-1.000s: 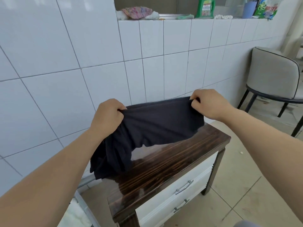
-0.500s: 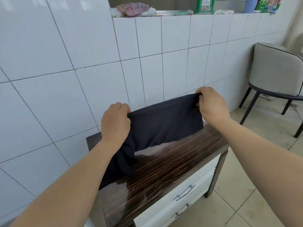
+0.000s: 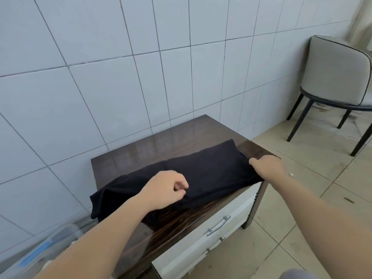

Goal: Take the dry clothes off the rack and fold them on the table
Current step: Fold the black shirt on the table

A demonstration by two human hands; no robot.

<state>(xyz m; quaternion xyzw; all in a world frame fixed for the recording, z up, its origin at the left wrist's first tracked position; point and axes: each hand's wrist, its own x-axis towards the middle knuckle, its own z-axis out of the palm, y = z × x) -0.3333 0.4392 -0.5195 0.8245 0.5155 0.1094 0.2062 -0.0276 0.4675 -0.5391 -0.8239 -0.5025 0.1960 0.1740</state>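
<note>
A black garment point(image 3: 211, 170) lies spread across the dark wooden table point(image 3: 161, 141), its left end hanging over the table's left edge. My left hand point(image 3: 167, 188) is over the garment's near edge with fingers curled, pinching the cloth. My right hand point(image 3: 267, 166) grips the garment's right corner at the table's front right edge. No drying rack is in view.
The table stands against a white tiled wall point(image 3: 100, 77) and has two white drawers with metal handles point(image 3: 218, 225). A grey upholstered chair point(image 3: 338, 71) stands on the tiled floor to the right. A clear plastic box point(image 3: 50, 244) sits low at the left.
Both hands have lowered the garment from mid-air onto the tabletop, where it now lies flat. The view has tilted down and the wall's top shelf is out of sight.
</note>
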